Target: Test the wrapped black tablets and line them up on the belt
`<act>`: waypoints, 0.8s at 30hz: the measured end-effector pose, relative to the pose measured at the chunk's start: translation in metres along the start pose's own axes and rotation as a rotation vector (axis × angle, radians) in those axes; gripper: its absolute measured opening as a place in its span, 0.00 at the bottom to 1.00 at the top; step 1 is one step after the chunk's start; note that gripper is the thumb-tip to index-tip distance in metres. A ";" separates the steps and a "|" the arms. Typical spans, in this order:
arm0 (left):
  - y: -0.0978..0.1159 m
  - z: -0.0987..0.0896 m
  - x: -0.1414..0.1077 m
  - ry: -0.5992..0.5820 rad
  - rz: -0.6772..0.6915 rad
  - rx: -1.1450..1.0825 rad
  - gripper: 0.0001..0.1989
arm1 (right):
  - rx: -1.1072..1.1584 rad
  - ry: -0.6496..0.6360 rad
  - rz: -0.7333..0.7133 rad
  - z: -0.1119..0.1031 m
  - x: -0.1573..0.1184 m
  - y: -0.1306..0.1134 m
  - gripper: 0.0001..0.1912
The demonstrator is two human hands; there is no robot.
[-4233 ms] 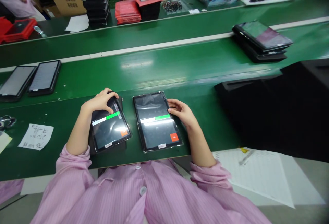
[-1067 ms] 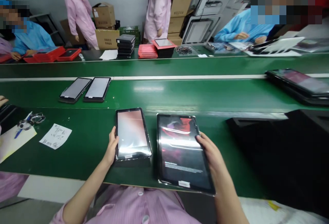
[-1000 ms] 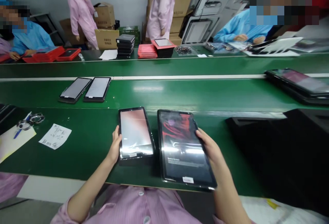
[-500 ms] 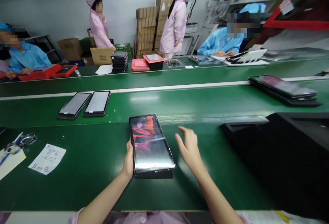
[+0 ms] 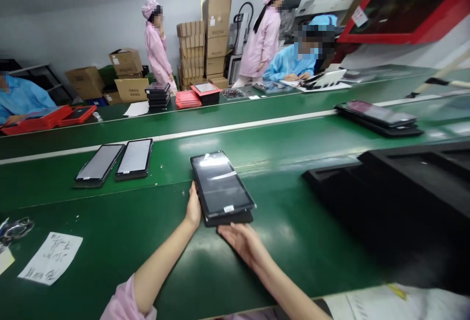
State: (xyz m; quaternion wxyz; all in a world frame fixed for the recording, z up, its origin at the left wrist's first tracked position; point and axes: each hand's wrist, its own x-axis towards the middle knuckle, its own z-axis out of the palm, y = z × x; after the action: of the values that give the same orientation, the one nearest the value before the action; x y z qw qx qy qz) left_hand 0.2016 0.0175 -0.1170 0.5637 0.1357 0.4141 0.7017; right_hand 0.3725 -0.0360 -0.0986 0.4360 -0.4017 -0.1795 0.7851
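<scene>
A black tablet [image 5: 222, 183] with a dark, glossy screen and a small white label at its near edge lies on a black tray-like piece [image 5: 235, 218], whose near edge sticks out below it. My left hand [image 5: 193, 206] grips the left side of the pair, fingers partly hidden beneath. Just below the near edge is my right hand [image 5: 244, 242], palm turned up and fingers stretched out, nothing held. To the left, two tablets with pale screens, one [image 5: 101, 162] and another [image 5: 135, 157], lie side by side on the green surface [image 5: 147, 232].
At right are stacked tablets [image 5: 380, 114] and large black trays [image 5: 414, 178]. A handwritten note [image 5: 51, 257] lies at left. Across the bench, people in pink and blue stand or sit near red trays [image 5: 188, 98], black stacks [image 5: 157, 97] and cartons [image 5: 216, 31].
The tablet's screen went from a colourful picture to dark, with a white label now visible. My right hand moved from the tablet's right side to below its near edge. The view has shifted and tilted.
</scene>
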 end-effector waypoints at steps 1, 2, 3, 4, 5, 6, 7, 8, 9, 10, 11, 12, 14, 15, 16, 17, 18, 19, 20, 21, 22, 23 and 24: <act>0.009 0.002 0.011 0.034 0.035 0.023 0.22 | 0.010 0.006 -0.066 0.009 0.018 -0.007 0.17; 0.017 0.001 0.021 0.063 0.072 0.045 0.21 | 0.010 -0.002 -0.119 0.018 0.037 -0.014 0.15; 0.025 -0.002 0.030 0.084 0.103 0.061 0.20 | -0.006 -0.017 -0.141 0.028 0.056 -0.022 0.13; 0.031 -0.007 0.037 0.090 0.120 0.061 0.20 | -0.041 -0.043 -0.125 0.038 0.076 -0.030 0.11; 0.036 -0.012 0.043 0.094 0.139 0.065 0.20 | -0.057 -0.052 -0.121 0.047 0.095 -0.038 0.10; 0.040 -0.018 0.047 0.100 0.159 0.071 0.20 | -0.066 -0.056 -0.127 0.056 0.113 -0.044 0.09; 0.043 -0.023 0.050 0.109 0.182 0.079 0.20 | -0.073 -0.056 -0.141 0.064 0.128 -0.049 0.08; 0.046 -0.027 0.053 0.125 0.209 0.090 0.19 | -0.075 -0.050 -0.168 0.070 0.141 -0.052 0.08; 0.050 -0.032 0.056 0.148 0.241 0.103 0.18 | -0.078 -0.044 -0.196 0.075 0.151 -0.051 0.09; 0.054 -0.036 0.060 0.182 0.279 0.116 0.17 | -0.084 -0.043 -0.220 0.078 0.157 -0.048 0.10; 0.061 -0.041 0.064 0.227 0.321 0.128 0.16 | -0.096 -0.050 -0.234 0.080 0.159 -0.043 0.10; 0.069 -0.046 0.069 0.281 0.367 0.136 0.15 | -0.118 -0.072 -0.229 0.082 0.158 -0.035 0.11; 0.093 -0.061 0.082 0.421 0.454 0.135 0.16 | -0.189 -0.160 -0.154 0.084 0.151 -0.017 0.12; 0.109 -0.071 0.088 0.500 0.489 0.127 0.18 | -0.230 -0.217 -0.092 0.086 0.145 -0.008 0.12; 0.125 -0.083 0.093 0.580 0.513 0.114 0.21 | -0.270 -0.274 -0.028 0.090 0.140 0.000 0.12; 0.142 -0.097 0.097 0.650 0.525 0.099 0.24 | -0.294 -0.330 0.043 0.096 0.137 0.007 0.12; 0.158 -0.112 0.099 0.706 0.525 0.084 0.26 | -0.295 -0.383 0.123 0.103 0.134 0.013 0.13; 0.173 -0.127 0.099 0.743 0.516 0.071 0.27 | -0.268 -0.431 0.210 0.112 0.133 0.019 0.15; 0.187 -0.141 0.098 0.763 0.502 0.060 0.29 | -0.219 -0.470 0.302 0.122 0.134 0.024 0.16; 0.198 -0.153 0.096 0.769 0.485 0.049 0.30 | -0.153 -0.500 0.393 0.134 0.136 0.029 0.17; 0.207 -0.162 0.094 0.763 0.471 0.040 0.32 | -0.079 -0.516 0.475 0.147 0.140 0.034 0.16; 0.214 -0.170 0.091 0.749 0.462 0.030 0.34 | -0.008 -0.512 0.539 0.160 0.144 0.039 0.15; 0.218 -0.174 0.089 0.729 0.458 0.021 0.34 | 0.052 -0.490 0.579 0.174 0.148 0.045 0.14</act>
State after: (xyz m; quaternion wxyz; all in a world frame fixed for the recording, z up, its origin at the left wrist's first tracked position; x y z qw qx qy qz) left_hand -0.0899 0.0183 -0.0893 0.2087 -0.0270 0.5526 0.8065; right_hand 0.1674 0.0737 -0.0908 0.1506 -0.2250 -0.1373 0.9528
